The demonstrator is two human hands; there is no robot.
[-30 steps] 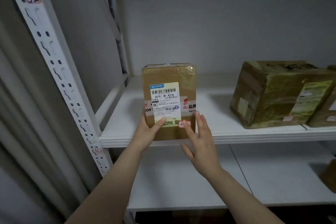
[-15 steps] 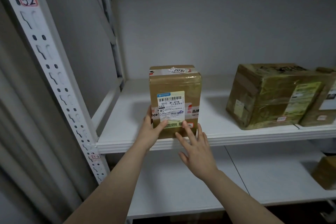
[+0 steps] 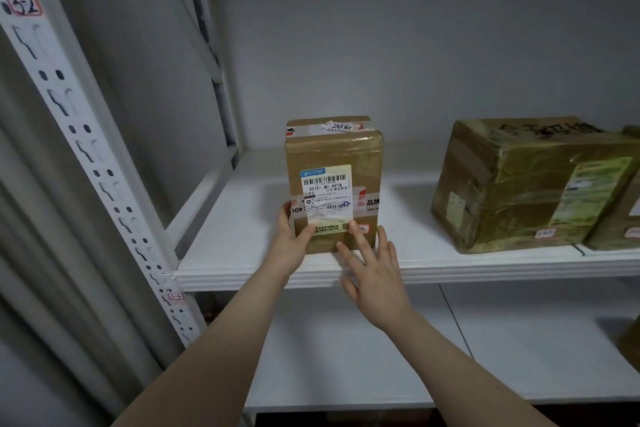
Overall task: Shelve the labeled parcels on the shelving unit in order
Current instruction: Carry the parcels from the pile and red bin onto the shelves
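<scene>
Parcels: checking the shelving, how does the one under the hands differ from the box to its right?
The small parcel stands upright; the large box lies wider than tall. The left hand grips, the right hand touches the small parcel; no hand touches the large box. Both are taped cardboard.

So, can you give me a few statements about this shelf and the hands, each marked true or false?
1. The small parcel stands upright on the shelf. True.
2. The right hand grips the parcel's top. False: its straight fingers touch the lower front.
3. The left hand holds the parcel's left side. True.
4. The large parcel leans against the small one. False: a gap of bare shelf separates them.
</scene>
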